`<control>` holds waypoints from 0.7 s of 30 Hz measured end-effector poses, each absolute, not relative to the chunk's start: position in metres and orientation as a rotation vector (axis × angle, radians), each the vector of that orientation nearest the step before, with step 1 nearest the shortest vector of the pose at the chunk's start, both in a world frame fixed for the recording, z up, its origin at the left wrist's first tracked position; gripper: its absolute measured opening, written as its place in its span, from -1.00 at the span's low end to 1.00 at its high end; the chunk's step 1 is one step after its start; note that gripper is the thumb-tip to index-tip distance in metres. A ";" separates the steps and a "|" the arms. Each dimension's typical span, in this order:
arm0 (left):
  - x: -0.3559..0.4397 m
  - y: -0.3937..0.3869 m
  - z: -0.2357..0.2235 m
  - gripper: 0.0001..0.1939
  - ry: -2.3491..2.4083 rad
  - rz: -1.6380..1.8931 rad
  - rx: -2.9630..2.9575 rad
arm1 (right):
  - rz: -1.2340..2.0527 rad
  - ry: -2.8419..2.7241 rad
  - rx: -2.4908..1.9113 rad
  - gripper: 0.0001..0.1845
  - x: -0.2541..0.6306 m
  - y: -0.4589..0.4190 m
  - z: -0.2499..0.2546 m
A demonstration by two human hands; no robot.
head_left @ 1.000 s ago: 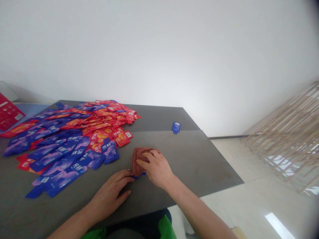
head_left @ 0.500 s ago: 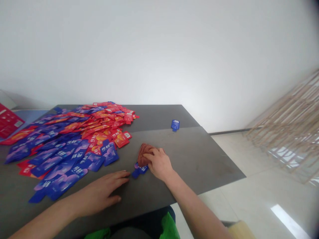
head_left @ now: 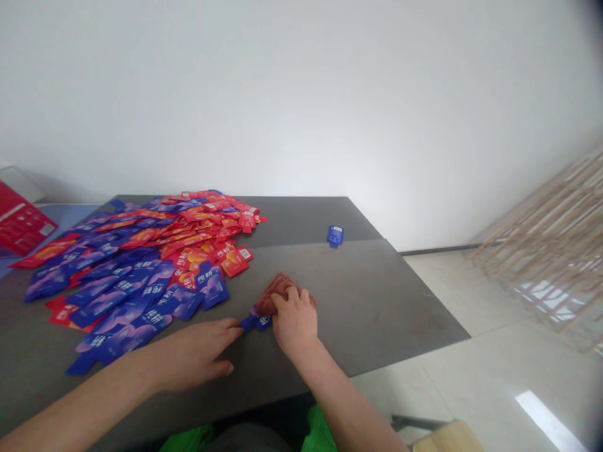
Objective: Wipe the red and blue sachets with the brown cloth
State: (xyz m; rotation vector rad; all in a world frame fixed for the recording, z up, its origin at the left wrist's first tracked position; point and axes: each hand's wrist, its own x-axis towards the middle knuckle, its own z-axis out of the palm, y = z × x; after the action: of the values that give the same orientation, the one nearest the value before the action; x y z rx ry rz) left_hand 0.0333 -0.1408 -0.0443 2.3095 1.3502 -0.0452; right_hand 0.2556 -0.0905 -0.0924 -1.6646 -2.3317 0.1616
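My right hand (head_left: pixel 296 321) grips a folded brown cloth (head_left: pixel 277 294) and presses it over a blue pouch (head_left: pixel 262 320) lying on the dark table. The cloth covers the pouch's far right part, leaving its narrow end and some white lettering in sight. Fingertips of my left hand (head_left: pixel 200 351) rest at that narrow end, with the fingers stretched out and the thumb apart. Left of both hands spreads a big heap of blue and red pouches (head_left: pixel 155 251), the nearest blue ones just beyond my left forearm.
A single blue pouch (head_left: pixel 335 236) lies apart toward the table's far right. At the far left stands a red box (head_left: pixel 23 220). The grey table (head_left: pixel 377 301) ends at a slanted right edge, above a pale tiled floor. Wooden lattice racks (head_left: pixel 551 251) lean at the right.
My right hand has turned and pushed the cloth slightly left over the pouch. My left fingertips now meet the pouch's narrow end. The whole view has shifted a little.
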 end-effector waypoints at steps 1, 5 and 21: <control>0.031 -0.142 -0.045 -0.50 1.354 -0.019 2.311 | 0.158 -2.330 -1.665 -0.75 0.255 -0.091 -0.092; 0.019 -0.143 -0.038 -0.43 1.389 -0.093 2.294 | 0.162 -2.331 -1.663 -0.76 0.255 -0.092 -0.092; 0.050 -0.139 -0.078 -0.41 1.467 0.129 2.363 | 0.191 -2.323 -1.665 -0.72 0.259 -0.087 -0.089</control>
State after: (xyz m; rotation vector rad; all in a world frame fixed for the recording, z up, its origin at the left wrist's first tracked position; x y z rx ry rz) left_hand 0.0500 -0.1386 -0.0782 2.3630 1.4665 0.1287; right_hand 0.2594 -0.0871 -0.0892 -1.6647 -2.3231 0.1910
